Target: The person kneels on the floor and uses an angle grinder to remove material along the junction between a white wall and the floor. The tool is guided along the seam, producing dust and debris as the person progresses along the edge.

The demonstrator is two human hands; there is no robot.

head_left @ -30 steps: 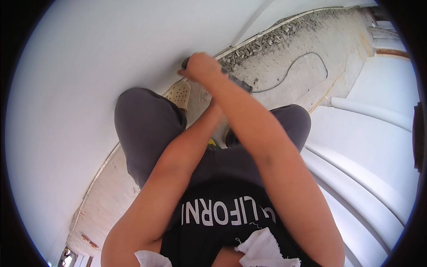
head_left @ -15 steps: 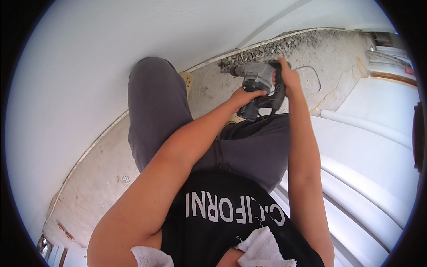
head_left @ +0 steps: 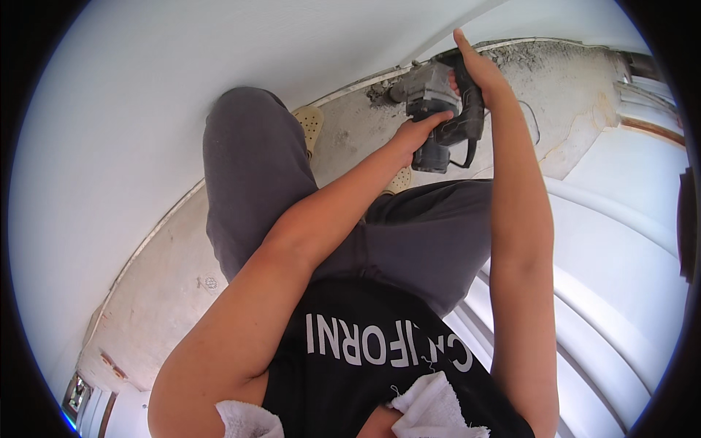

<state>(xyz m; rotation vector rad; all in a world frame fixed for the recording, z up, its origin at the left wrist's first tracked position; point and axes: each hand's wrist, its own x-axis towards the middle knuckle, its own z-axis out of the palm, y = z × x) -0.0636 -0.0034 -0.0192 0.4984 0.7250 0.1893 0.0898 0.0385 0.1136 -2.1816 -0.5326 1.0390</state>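
Observation:
A grey and black rotary hammer [head_left: 431, 98] points its front end at the foot of the wall, over broken rubble [head_left: 380, 93]. My right hand [head_left: 478, 77] is closed round its black rear handle, the thumb sticking up along the top. Around the dark motor body lower down, my left hand [head_left: 420, 135] is wrapped from the left side, its thumb lying across the housing. The tool's working tip is hidden among the debris and the wall's base. A black cord loops from the bottom of the handle.
A white wall [head_left: 161, 87] runs along the left and far side. The concrete floor [head_left: 350, 139] carries grey chips [head_left: 511, 55] by the wall. My feet wear beige perforated clogs [head_left: 310, 128]. White ribbed panels [head_left: 606, 212] stand at the right. A round floor drain [head_left: 210, 282] lies at lower left.
Both hands have brought the rotary hammer farther away and slightly right, its rear handle raised. Its body now covers more of the rubble strip.

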